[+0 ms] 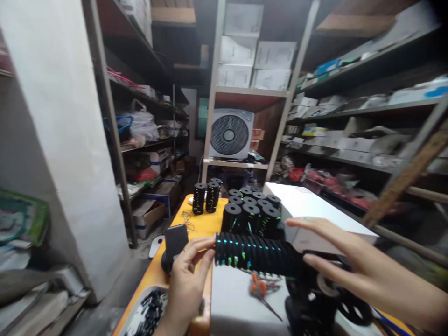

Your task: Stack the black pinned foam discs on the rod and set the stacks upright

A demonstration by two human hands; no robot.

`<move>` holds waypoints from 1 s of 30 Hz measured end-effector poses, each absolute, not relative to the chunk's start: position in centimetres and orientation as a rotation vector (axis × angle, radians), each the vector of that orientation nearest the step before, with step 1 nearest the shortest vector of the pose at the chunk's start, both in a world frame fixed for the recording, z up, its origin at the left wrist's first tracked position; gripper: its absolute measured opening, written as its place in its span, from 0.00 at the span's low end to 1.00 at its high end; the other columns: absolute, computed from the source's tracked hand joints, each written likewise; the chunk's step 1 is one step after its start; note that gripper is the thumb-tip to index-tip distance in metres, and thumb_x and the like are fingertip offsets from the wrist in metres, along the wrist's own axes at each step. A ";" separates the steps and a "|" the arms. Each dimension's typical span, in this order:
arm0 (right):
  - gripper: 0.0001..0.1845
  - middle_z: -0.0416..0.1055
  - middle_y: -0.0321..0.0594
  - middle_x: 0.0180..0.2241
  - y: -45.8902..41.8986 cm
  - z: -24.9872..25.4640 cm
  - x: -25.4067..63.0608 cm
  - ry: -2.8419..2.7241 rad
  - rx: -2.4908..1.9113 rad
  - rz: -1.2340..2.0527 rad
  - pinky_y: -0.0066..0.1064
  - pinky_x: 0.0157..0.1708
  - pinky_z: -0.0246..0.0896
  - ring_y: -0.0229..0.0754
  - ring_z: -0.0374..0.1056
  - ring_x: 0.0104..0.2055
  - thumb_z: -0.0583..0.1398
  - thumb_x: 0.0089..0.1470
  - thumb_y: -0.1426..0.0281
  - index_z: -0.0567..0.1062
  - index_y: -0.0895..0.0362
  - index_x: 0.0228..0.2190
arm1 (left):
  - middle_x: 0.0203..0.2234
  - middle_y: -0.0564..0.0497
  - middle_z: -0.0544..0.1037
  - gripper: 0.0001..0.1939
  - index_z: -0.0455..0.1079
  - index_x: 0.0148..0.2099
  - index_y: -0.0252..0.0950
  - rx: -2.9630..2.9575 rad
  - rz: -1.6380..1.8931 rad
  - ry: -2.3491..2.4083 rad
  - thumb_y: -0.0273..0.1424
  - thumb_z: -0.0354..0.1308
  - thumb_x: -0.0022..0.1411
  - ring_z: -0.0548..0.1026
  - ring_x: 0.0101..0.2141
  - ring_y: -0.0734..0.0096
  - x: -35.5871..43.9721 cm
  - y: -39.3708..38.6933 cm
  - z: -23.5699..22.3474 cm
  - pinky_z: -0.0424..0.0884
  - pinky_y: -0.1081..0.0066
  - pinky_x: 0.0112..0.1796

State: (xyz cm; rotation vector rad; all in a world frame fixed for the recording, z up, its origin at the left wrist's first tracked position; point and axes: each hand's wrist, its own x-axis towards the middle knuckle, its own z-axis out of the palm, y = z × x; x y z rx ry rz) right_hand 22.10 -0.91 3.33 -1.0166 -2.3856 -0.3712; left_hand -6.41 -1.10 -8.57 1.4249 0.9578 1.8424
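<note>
A black tube (255,252), wrapped in close dark bands with blue and green specks, lies sideways in front of me. My left hand (191,270) pinches its left end between thumb and fingers. Near its right end my right hand (343,256) is open, thumb and forefinger spread apart, with the other fingers hidden. Below the tube, orange-handled snips (258,285) rest on a white surface (227,298). Dark parts sit under the tube's right end; I cannot make out what they are.
Several upright black tubes (250,210) stand at the back of the yellow table (206,224), beside a white box (315,205). At the front left is a tray (140,298) of small dark pieces. A black stand (176,240) is near my left hand. Shelves and a box fan (229,133) are behind.
</note>
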 end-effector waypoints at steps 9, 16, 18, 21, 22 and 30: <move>0.33 0.73 0.45 0.50 0.1 0.8 22.9 -2.492 -1.055 -0.131 0.50 0.61 0.52 0.50 0.63 0.57 0.69 0.44 0.70 0.70 0.54 0.53 | 0.41 0.55 0.80 0.05 0.80 0.39 0.46 1.384 1.848 1.029 0.35 0.64 0.60 0.75 0.45 0.74 -6.0 -1.0 -9.0 0.68 0.83 0.47; 0.36 0.71 0.43 0.49 2.0 1.3 24.4 -2.562 -1.001 0.007 0.54 0.66 0.40 0.48 0.64 0.56 0.72 0.42 0.61 0.71 0.54 0.52 | 0.43 0.52 0.80 0.07 0.81 0.40 0.45 1.345 1.792 1.080 0.37 0.65 0.59 0.75 0.46 0.70 -5.7 -1.0 -9.1 0.69 0.80 0.48; 0.36 0.71 0.43 0.50 2.7 1.4 25.0 -2.583 -0.979 0.045 0.49 0.62 0.53 0.48 0.65 0.56 0.72 0.42 0.56 0.71 0.52 0.52 | 0.43 0.51 0.81 0.09 0.81 0.40 0.45 1.314 1.766 1.077 0.38 0.66 0.57 0.75 0.46 0.68 -5.4 -1.0 -8.9 0.70 0.79 0.47; 0.37 0.71 0.41 0.50 3.2 1.3 25.5 -2.595 -0.944 0.043 0.36 0.52 0.67 0.45 0.66 0.54 0.72 0.41 0.55 0.71 0.49 0.52 | 0.44 0.52 0.81 0.11 0.80 0.44 0.47 1.262 1.741 1.089 0.39 0.66 0.57 0.76 0.47 0.67 -5.2 -1.1 -8.6 0.70 0.77 0.47; 0.36 0.71 0.41 0.50 3.1 1.1 25.5 -2.590 -0.929 0.018 0.35 0.51 0.67 0.45 0.66 0.54 0.73 0.41 0.57 0.71 0.49 0.52 | 0.44 0.52 0.81 0.12 0.80 0.44 0.47 1.263 1.734 1.088 0.39 0.66 0.57 0.75 0.47 0.67 -5.2 -1.2 -8.6 0.70 0.77 0.47; 0.32 0.65 0.45 0.59 0.0 -3.2 25.2 -2.378 -0.767 -0.552 0.43 0.61 0.48 0.51 0.56 0.62 0.64 0.56 0.66 0.64 0.56 0.60 | 0.41 0.51 0.77 0.08 0.78 0.35 0.40 1.279 1.726 0.868 0.35 0.59 0.64 0.73 0.46 0.67 -5.9 -1.3 -8.5 0.67 0.74 0.48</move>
